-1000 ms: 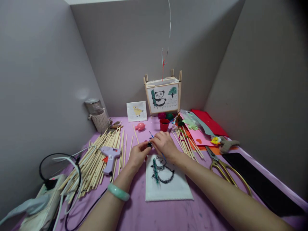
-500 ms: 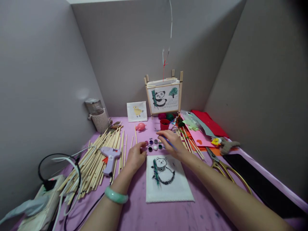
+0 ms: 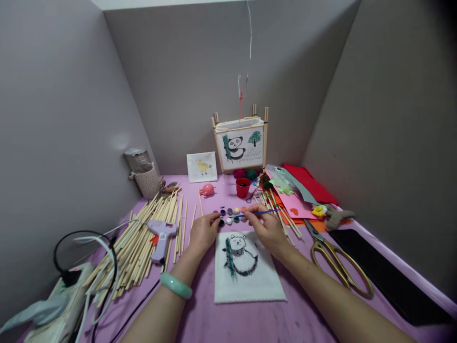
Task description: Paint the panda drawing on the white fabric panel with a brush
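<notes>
My right hand pinches a thin paintbrush with a blue handle. The brush lies almost level, its bristle end pointing left over a double row of small paint pots. At the left end of those pots is my left hand, thumb and fingers drawn together; what sits between the fingertips, if anything, is hidden. A white canvas lies flat below the pots, between my forearms. It bears a black outlined panda holding a green bamboo stalk.
A red cup of dark liquid stands behind the pots. On the left are wooden sticks, a glue gun and cables. Gold-handled scissors and a black slab lie right. A panda lantern stands at the back.
My right hand has come down and toward me from near the red cup, and the brush has swung to nearly level, pointing at my left hand. My left fingers have closed together more.
</notes>
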{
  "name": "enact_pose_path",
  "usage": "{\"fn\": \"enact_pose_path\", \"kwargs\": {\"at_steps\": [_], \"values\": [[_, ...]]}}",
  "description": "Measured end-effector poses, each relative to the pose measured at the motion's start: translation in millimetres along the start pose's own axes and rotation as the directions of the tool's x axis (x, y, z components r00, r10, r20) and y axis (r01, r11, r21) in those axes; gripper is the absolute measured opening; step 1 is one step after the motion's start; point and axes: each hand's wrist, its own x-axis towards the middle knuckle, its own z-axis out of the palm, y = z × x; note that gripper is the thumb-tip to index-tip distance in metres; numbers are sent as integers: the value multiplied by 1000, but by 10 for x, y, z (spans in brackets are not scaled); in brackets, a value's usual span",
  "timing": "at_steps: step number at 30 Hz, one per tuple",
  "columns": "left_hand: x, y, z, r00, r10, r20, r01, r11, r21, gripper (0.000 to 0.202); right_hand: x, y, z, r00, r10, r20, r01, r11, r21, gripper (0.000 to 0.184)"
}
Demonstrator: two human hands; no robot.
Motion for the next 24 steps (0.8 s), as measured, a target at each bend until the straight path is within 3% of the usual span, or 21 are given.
{"fn": "enact_pose_path", "kwargs": {"at_steps": [12, 24], "values": [[47, -27, -10, 1000, -22, -2, 22, 999, -41, 23, -68, 80, 202, 981, -176, 87, 190, 959, -210, 14], [40, -30, -14, 1000, -29, 4, 30, 985, -171, 24, -85, 44, 243, 980, -142, 137, 171, 956, -237, 16]]}}
